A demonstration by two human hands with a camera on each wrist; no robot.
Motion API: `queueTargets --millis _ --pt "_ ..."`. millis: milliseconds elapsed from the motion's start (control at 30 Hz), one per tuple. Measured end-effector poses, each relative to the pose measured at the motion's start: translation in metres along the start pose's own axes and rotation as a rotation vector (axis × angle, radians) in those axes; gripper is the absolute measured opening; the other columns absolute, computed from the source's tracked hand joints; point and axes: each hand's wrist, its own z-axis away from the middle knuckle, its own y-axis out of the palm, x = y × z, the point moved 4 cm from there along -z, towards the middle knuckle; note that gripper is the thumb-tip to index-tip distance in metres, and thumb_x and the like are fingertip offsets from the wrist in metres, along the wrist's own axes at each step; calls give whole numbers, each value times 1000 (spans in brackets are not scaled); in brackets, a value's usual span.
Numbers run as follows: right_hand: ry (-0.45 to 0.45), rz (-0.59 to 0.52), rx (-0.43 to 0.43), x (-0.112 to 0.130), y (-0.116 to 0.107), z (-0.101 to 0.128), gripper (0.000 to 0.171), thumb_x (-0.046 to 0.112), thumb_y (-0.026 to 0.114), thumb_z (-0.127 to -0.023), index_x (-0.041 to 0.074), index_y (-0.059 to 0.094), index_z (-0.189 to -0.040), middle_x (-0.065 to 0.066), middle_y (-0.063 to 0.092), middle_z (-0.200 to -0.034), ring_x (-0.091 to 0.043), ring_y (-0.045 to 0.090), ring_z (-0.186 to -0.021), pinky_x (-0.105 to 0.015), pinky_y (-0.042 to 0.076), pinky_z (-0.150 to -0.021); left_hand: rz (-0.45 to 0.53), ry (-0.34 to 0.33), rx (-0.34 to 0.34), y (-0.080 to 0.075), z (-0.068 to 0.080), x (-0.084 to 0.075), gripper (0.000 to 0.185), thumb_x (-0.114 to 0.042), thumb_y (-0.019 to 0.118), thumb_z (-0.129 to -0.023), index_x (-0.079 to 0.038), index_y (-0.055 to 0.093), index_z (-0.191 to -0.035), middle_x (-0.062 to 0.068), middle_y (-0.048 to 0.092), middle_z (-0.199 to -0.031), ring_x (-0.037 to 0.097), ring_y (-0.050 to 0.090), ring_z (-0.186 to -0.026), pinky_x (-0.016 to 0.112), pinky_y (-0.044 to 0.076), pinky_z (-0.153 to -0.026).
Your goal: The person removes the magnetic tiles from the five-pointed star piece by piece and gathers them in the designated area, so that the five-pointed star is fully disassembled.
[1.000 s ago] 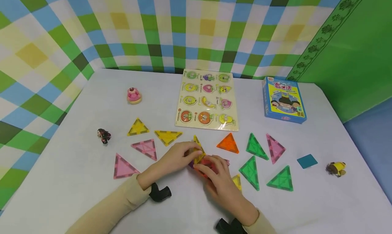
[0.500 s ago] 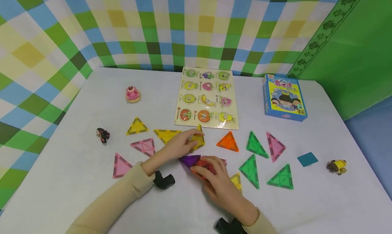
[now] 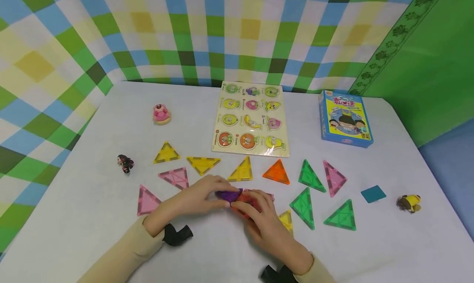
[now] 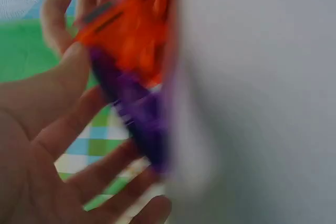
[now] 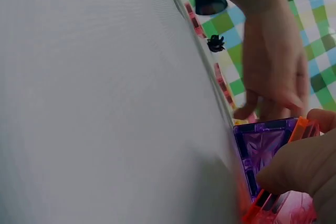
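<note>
In the head view a small cluster of translucent magnetic tiles stands on the white table (image 3: 207,258), front centre. Its left face is a purple triangle tile (image 3: 228,195), with a red-orange tile (image 4: 128,32) joined along one edge and pink behind. My left hand (image 3: 200,197) spans the purple tile, thumb and index at its edges; the left wrist view is blurred. From the right, my right hand (image 3: 268,229) grips the red-orange part, its thumb across the edge in the right wrist view. A yellow triangle tile (image 3: 242,170) lies flat just beyond the hands.
Loose triangle tiles lie around: yellow (image 3: 203,164), pink (image 3: 148,200), orange (image 3: 277,172) and green (image 3: 303,208). Farther back are a fruit puzzle board (image 3: 250,119) and a blue card box (image 3: 346,119). Small figures (image 3: 161,114) and a teal card (image 3: 373,193) sit toward the sides.
My left hand took the yellow triangle tile away from the cluster, laid it below the puzzle board, let go, and came back to the purple tile. The right hand has stayed at the cluster.
</note>
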Motion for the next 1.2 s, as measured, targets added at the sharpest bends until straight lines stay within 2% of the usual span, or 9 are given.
queueTargets --millis 67,167,367,533,633,767,900,1000,1200 --pt "6 -5 1 0 0 0 62 -3 64 -72 23 48 -126 -12 39 -129 -32 31 -121 -53 34 -92 31 28 18 7 10 3 39 -26 67 -82 -21 60 -120 1 53 -120 18 43 -111 42 35 -92" --pt "38 -16 -4 0 -2 0 59 -2 65 -74 23 49 -125 -10 40 -130 -35 30 -123 -57 33 -91 -51 28 -21 13 22 5 34 -26 70 -80 -23 65 -113 1 51 -123 20 40 -114 46 33 -92" --pt "148 -56 -38 -3 -4 -1 57 6 67 -79 22 46 -130 -6 42 -131 -41 24 -128 -61 29 -89 -222 -64 -40 13 42 3 29 -29 68 -80 -25 68 -109 1 47 -130 24 38 -118 50 30 -93" --pt "199 -89 -85 -5 -6 -2 59 10 70 -79 16 44 -131 -11 40 -132 -39 26 -128 -61 28 -90 -283 -151 -127 6 54 1 23 -30 70 -78 -23 71 -101 2 52 -125 23 41 -115 47 30 -94" --pt "223 -72 -112 -6 -7 -2 55 14 72 -77 18 49 -127 -13 41 -129 -38 26 -128 -64 24 -92 -312 -141 -192 4 52 -6 25 -29 72 -77 -18 71 -99 5 55 -119 25 44 -112 47 31 -93" --pt "227 -7 -166 -8 -9 -1 54 20 76 -73 22 55 -123 -11 46 -118 -30 36 -115 -53 35 -89 -236 -82 -252 10 38 -18 36 -30 71 -78 -13 65 -109 3 59 -110 21 51 -102 42 38 -88" --pt "220 45 -178 -10 -10 -1 58 23 78 -71 23 55 -124 -6 50 -111 -22 44 -102 -41 44 -78 -10 -77 -278 21 23 -23 45 -33 67 -82 -13 56 -121 -3 60 -103 13 54 -89 32 44 -77" --pt "216 44 -163 -9 -10 -1 57 24 77 -72 22 54 -125 -4 51 -110 -21 46 -101 -41 46 -77 127 -109 -329 25 15 -23 39 -30 67 -82 -13 60 -116 -7 61 -96 12 53 -80 27 45 -70" --pt "219 28 -164 -8 -11 -2 54 23 76 -73 21 56 -123 -4 52 -110 -20 47 -100 -40 46 -77 105 -106 -409 25 12 -23 19 -19 68 -82 -12 67 -100 -7 62 -82 12 51 -70 25 42 -62"
